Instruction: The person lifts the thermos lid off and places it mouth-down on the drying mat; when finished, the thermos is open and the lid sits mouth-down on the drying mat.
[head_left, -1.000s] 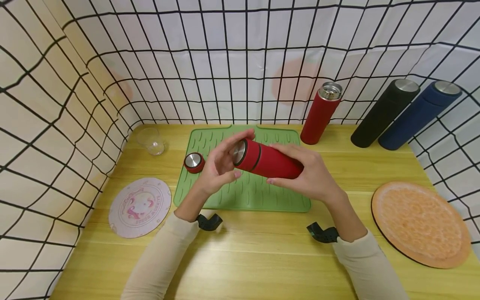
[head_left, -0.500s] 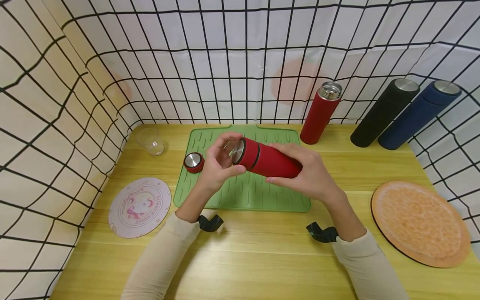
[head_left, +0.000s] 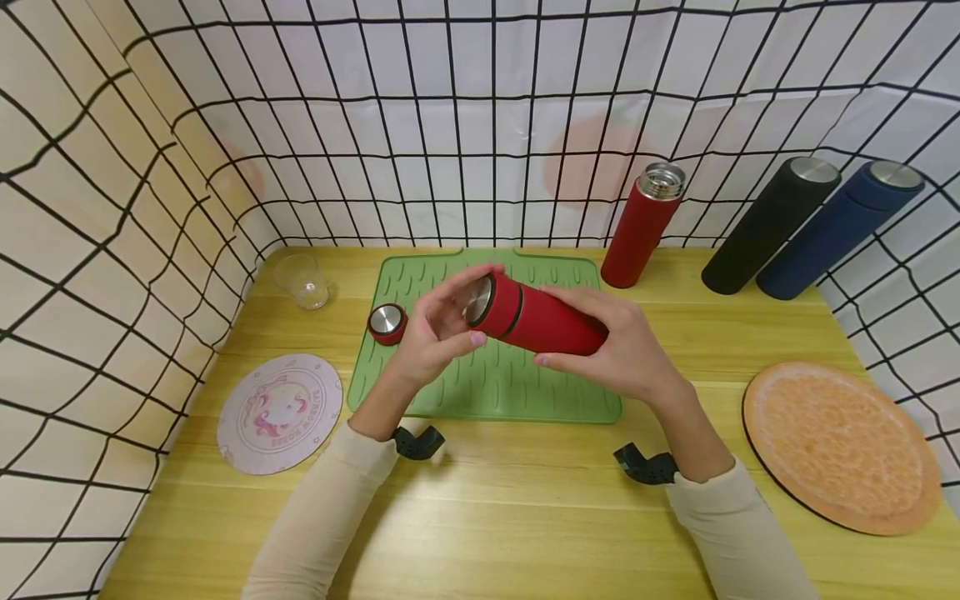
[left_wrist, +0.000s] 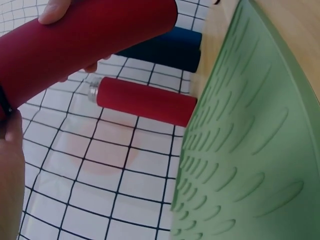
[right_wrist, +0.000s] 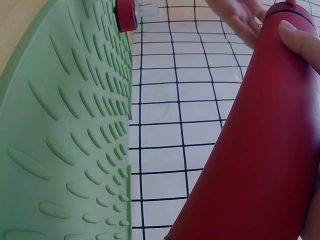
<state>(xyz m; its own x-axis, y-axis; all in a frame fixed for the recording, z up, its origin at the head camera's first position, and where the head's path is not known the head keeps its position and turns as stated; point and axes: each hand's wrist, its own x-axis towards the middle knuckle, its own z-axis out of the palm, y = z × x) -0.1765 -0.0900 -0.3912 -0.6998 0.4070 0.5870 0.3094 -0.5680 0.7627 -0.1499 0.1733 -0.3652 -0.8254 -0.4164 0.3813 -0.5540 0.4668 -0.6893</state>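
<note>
A red thermos flask hangs tilted over a ribbed green drying mat, its steel-topped cap toward the left. My right hand grips the flask's body near the base. At the other end, my left hand holds the cap, its thumb below and fingers reaching over the top edge. In the left wrist view that thumb touches near the black ring. A second red cap with a steel top sits on the mat's left part. The right wrist view shows the flask close up.
At the back right stand a lidless red flask, a black flask and a blue flask. A clear glass and a pink round mat lie left. An orange round mat lies right. Gridded cloth walls the table.
The fingers of my left hand shift round the cap: they curl in, then reach farther over its top. The flask and my right hand hardly move.
</note>
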